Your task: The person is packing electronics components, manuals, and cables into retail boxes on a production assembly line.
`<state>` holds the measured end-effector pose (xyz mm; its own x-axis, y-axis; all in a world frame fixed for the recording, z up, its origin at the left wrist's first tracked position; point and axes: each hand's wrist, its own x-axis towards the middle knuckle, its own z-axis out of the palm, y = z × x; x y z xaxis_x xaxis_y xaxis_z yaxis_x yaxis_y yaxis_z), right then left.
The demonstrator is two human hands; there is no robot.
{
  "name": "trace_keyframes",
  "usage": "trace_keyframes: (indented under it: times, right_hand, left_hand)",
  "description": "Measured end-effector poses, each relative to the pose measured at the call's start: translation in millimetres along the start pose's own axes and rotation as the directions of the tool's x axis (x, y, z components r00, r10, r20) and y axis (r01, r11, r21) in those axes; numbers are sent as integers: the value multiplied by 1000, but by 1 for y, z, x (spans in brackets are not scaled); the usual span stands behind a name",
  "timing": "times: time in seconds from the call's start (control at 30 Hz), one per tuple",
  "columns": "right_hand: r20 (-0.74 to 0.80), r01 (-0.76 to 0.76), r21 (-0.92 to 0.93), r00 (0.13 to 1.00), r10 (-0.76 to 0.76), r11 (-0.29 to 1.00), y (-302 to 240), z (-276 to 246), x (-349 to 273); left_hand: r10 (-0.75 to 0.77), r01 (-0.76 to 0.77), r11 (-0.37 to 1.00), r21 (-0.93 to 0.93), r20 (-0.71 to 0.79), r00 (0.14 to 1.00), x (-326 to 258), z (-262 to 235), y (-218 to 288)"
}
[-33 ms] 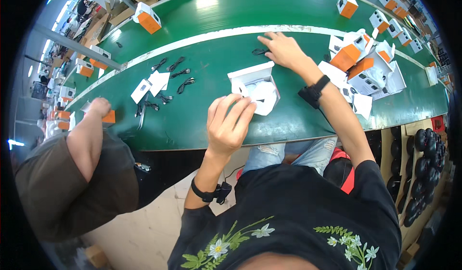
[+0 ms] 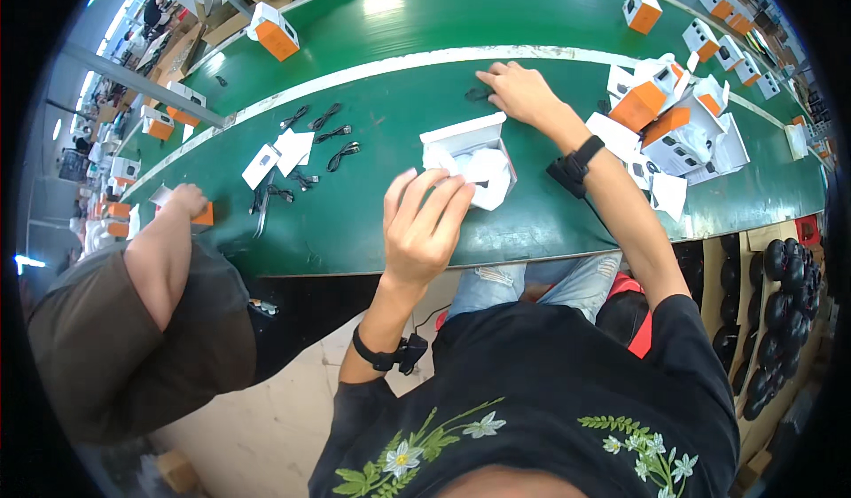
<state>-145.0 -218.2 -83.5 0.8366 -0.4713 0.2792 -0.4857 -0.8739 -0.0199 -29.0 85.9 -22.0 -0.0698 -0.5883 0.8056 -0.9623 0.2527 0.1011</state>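
An open white box (image 2: 462, 134) stands on the green table in front of me, with white wrapping (image 2: 486, 166) inside it. My left hand (image 2: 425, 223) is at the box's near left side, its fingers stretched and apart, fingertips overlapping the box's edge; the thumb is hidden. Farther off, beyond the box and to its right, my right hand (image 2: 523, 90) reaches over the table. Its fingers are apart beside a small coiled black cable (image 2: 479, 94); whether they touch it is unclear.
Several black cables (image 2: 332, 133) and white cards (image 2: 292, 150) lie left of the box. Right of my right arm is a pile of white-and-orange boxes (image 2: 640, 105) and papers. A co-worker's hand (image 2: 187, 200) is at the left. A pale strip (image 2: 390, 63) crosses the green surface.
My right hand has shifted slightly nearer to me, its fingers a little more bent beside the cable. My left hand has barely moved at the box.
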Motion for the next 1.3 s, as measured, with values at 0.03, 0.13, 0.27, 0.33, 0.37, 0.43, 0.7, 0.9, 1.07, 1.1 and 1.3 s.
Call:
trace_keyframes:
  times: [0.03,0.13,0.27,0.33,0.37,0.43,0.7,0.9,1.07,1.1,1.3]
  right_hand:
    - [42,-45,19,998,44,999,9,7,4]
    - [-65,-76,-14,995,75,997,17,9,-7]
    - [-324,-210,247,902,285,946,-9,-38,-61]
    - [-374,-263,521,785,494,812,-39,-79,-102]
    - [-262,-332,672,729,632,662,-67,-114,-125]
    - [-238,-214,827,705,668,521,-122,-151,-151]
    - [-433,-195,430,812,392,881,-178,-119,-112]
    - [-255,-232,62,937,240,971,-170,-105,-101]
    - [-100,-68,-109,993,57,992,-170,-104,-98]
    - [-129,12,-100,991,-25,995,-171,-106,-100]
    - [-165,68,-61,983,-77,996,-162,-101,-112]
  left_hand:
    - [-9,8,1000,25,30,1000,9,2,4]
    - [-105,97,992,77,112,988,33,8,9]
    - [-188,183,965,185,9,982,50,8,3]
    - [-265,267,956,120,-38,964,39,11,0]
    - [-291,299,949,98,-87,953,31,18,-3]
    - [-278,292,951,102,-130,952,21,21,-2]
    - [12,-17,999,45,93,996,8,2,-20]
    - [-122,104,953,-285,-43,992,-10,1,-29]
    - [-422,366,774,-516,10,907,-4,6,-19]
    - [-307,292,830,-475,47,950,-3,4,-27]
    - [-87,152,943,-294,225,971,5,7,-52]
